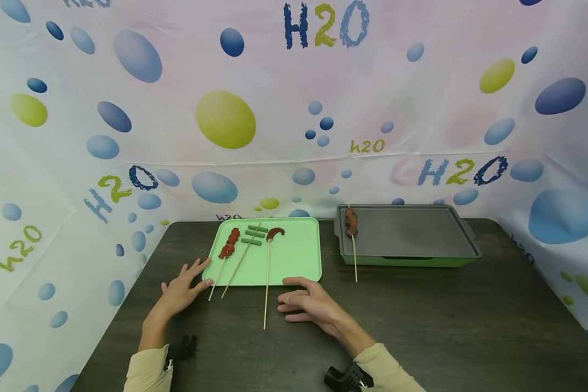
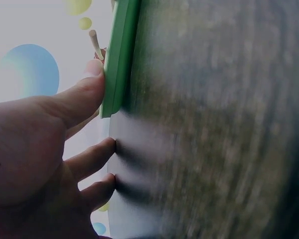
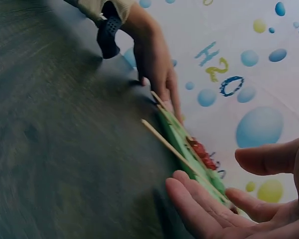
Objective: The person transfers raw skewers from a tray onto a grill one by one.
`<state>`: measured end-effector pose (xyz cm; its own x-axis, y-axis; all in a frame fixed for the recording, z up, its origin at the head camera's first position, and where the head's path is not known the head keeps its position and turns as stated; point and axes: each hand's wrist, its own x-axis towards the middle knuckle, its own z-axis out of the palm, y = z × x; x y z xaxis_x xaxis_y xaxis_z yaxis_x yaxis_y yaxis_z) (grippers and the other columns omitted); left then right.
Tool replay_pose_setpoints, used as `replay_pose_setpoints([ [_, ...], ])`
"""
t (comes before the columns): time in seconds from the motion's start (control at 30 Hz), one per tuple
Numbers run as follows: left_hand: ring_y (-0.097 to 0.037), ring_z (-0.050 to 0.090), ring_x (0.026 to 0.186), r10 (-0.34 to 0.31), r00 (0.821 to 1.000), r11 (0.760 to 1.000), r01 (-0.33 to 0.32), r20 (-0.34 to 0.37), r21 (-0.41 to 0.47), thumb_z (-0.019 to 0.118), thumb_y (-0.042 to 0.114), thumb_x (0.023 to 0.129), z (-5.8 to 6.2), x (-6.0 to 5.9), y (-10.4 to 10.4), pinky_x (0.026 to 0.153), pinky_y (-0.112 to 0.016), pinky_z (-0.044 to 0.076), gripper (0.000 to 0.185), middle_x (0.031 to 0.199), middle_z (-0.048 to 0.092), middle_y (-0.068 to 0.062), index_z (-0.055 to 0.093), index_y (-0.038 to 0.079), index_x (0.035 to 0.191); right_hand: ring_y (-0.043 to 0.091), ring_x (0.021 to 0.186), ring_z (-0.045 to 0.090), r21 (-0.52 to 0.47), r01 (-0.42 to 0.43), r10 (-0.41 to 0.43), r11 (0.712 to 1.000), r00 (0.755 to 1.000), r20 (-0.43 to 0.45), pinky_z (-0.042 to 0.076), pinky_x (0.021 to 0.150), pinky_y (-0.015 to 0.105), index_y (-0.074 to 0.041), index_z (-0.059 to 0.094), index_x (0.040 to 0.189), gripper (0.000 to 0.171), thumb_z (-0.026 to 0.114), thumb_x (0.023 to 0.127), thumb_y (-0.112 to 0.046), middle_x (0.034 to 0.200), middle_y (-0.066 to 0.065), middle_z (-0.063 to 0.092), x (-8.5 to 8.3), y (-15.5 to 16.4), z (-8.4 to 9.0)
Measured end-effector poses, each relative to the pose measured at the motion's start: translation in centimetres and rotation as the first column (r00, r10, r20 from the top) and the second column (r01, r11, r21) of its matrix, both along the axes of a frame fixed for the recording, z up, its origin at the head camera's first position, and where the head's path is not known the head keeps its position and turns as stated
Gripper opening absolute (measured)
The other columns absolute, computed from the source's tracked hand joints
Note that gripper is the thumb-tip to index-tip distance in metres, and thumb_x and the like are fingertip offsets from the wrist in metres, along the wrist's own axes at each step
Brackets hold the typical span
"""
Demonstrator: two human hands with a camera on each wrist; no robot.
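Observation:
A light green tray [image 1: 294, 256] lies on the dark table [image 1: 421, 321]. It carries three wooden skewers: one with red pieces [image 1: 229, 243], one with green sticks [image 1: 255, 234], one with a red curl [image 1: 275, 233]. My left hand [image 1: 181, 288] lies flat on the table, fingers straight, its thumb against the tray's front left corner [image 2: 112, 94]. My right hand [image 1: 311, 302] rests open just in front of the tray's front edge [image 3: 189, 159], close to the long skewer stick [image 1: 266, 294]. Neither hand holds anything.
A grey griddle pan [image 1: 411, 231] on a green base stands to the right of the tray, with one loaded skewer [image 1: 351, 223] lying at its left end. A printed bubble backdrop [image 1: 294, 109] walls in the table on three sides.

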<state>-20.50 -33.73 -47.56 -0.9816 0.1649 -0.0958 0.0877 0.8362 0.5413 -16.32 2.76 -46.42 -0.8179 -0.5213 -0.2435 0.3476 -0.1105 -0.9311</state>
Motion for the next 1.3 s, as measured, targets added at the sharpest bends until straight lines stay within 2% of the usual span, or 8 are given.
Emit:
replay_pose_setpoints([
  [0.3,-0.060,0.006,0.148,-0.006,1.000,1.000,0.006,0.006,-0.004,0.059,0.044,0.104,0.1,0.0,0.0,0.095,-0.091,-0.005,0.072,0.164,0.020,-0.029,0.033,0.010,0.162,0.043,0.119,0.065,-0.085,0.053,-0.048,0.995,0.997,0.067,0.057,0.092,0.051,0.000,0.028,0.159,0.067,0.060,0.102,-0.009,0.136,0.029,0.060,-0.2,-3.3,-1.2],
  [0.57,-0.061,0.005,0.148,-0.009,1.000,1.000,0.009,0.003,0.006,0.058,0.044,0.104,0.0,0.2,-0.2,0.095,-0.091,-0.005,0.072,0.164,0.020,-0.030,0.033,0.009,0.161,0.036,0.099,0.075,-0.083,0.166,-0.162,0.983,0.985,0.056,0.061,0.083,0.044,0.006,0.039,0.152,0.058,0.060,0.098,0.003,0.111,0.027,0.072,-0.5,-5.1,-1.8],
  [0.7,-0.061,0.005,0.148,-0.012,1.000,1.000,0.012,-0.002,0.009,0.058,0.044,0.104,0.0,0.1,-0.2,0.094,-0.091,-0.005,0.071,0.164,0.020,-0.030,0.033,0.009,0.161,0.030,0.086,0.077,-0.048,0.217,-0.217,0.975,0.976,0.019,0.062,0.076,0.039,0.010,0.050,0.144,0.051,0.063,0.094,0.008,0.100,0.025,0.074,-0.9,-5.3,-1.9],
  [0.8,-0.061,0.005,0.148,-0.015,1.000,1.000,0.015,-0.003,0.010,0.058,0.044,0.104,0.0,0.1,-0.2,0.095,-0.091,-0.005,0.071,0.164,0.020,-0.030,0.033,0.010,0.161,0.029,0.083,0.078,-0.029,0.236,-0.235,0.971,0.972,0.014,0.062,0.073,0.037,0.010,0.055,0.140,0.049,0.065,0.092,0.009,0.098,0.025,0.075,-1.1,-5.2,-1.9],
  [1.07,-0.061,0.005,0.148,-0.010,1.000,1.000,0.010,-0.003,0.016,0.059,0.043,0.104,0.1,0.1,-0.3,0.094,-0.091,-0.006,0.071,0.164,0.020,-0.030,0.034,0.009,0.161,0.028,0.085,0.078,-0.031,0.241,-0.241,0.970,0.970,0.012,0.062,0.071,0.035,0.007,0.056,0.142,0.050,0.066,0.093,0.007,0.102,0.027,0.074,-0.9,-4.9,-1.7],
  [1.3,-0.061,0.006,0.148,-0.013,1.000,1.000,0.013,0.004,0.007,0.059,0.044,0.104,0.1,0.0,-0.2,0.095,-0.091,-0.004,0.071,0.164,0.021,-0.030,0.034,0.009,0.161,0.027,0.088,0.077,-0.035,0.236,-0.236,0.971,0.972,0.012,0.062,0.072,0.034,0.006,0.054,0.144,0.051,0.067,0.094,0.003,0.103,0.024,0.075,-0.3,-3.7,-1.0],
])
